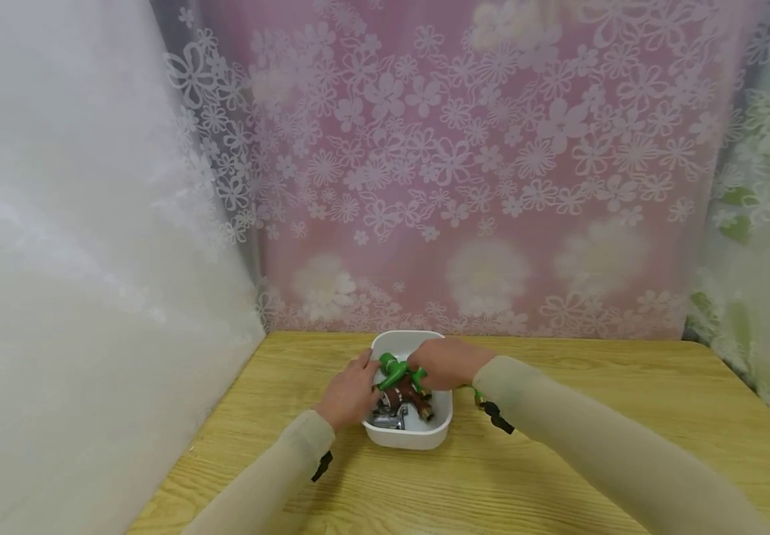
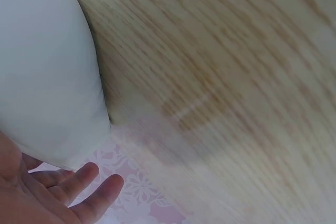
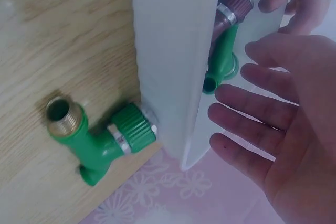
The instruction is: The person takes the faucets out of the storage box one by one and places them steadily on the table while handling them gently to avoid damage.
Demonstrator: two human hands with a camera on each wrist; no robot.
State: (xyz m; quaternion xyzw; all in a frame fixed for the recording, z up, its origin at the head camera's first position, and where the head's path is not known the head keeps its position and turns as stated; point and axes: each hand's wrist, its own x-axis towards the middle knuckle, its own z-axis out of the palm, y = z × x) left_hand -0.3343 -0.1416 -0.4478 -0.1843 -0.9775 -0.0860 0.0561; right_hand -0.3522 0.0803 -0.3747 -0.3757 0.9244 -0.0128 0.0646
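Note:
A white basin holds a green tap, a dark red-brown tap with brass threaded ends, and a chrome fitting. My left hand rests at the basin's left rim, its outer fingers loosely extended outside the wall. Over the right side of the basin reaches my right hand, close to the green tap. In the right wrist view its fingers are spread and nearly straight, with nothing visibly gripped. Whether they touch the tap is unclear.
Another green tap with a brass thread lies on the table just right of the basin, partly hidden by the right forearm in the head view. The wood-grain table meets a pink flowered curtain behind. A white sheet hangs left.

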